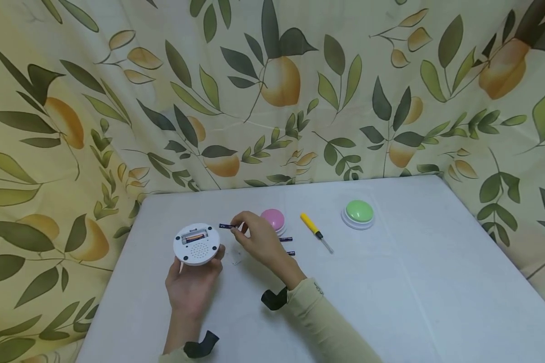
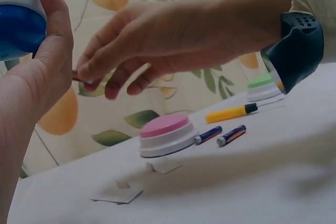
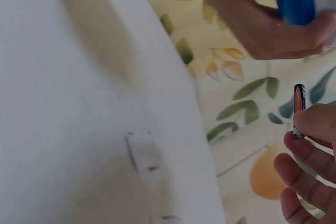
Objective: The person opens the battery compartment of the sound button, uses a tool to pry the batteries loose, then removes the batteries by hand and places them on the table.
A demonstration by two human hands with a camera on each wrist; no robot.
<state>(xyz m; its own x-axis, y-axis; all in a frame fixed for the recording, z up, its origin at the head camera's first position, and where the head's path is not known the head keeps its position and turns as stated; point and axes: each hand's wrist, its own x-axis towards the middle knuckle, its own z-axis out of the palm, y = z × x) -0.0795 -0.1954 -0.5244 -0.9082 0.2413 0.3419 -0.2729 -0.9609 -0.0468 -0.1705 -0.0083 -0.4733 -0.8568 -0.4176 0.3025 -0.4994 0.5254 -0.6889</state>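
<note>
Held up in my left hand (image 1: 192,290) is a round push-button device (image 1: 202,252), its white underside facing up. Its blue dome (image 2: 21,32) points down. The battery compartment in the underside is uncovered, and one battery (image 1: 194,237) lies in it. My right hand (image 1: 261,242) pinches another small battery (image 3: 299,100) between thumb and fingertip, just right of the device and above the table. Two loose batteries (image 2: 208,135) lie on the table beside a pink push button (image 1: 272,219) on a white base, partly behind my right hand in the head view.
Small battery covers (image 2: 118,196) lie on the white table (image 1: 413,282) below the hands. Farther right are a screwdriver (image 1: 309,223) with a yellow handle and a green push button (image 1: 360,210). A fruit-patterned curtain (image 1: 345,126) hangs behind the table.
</note>
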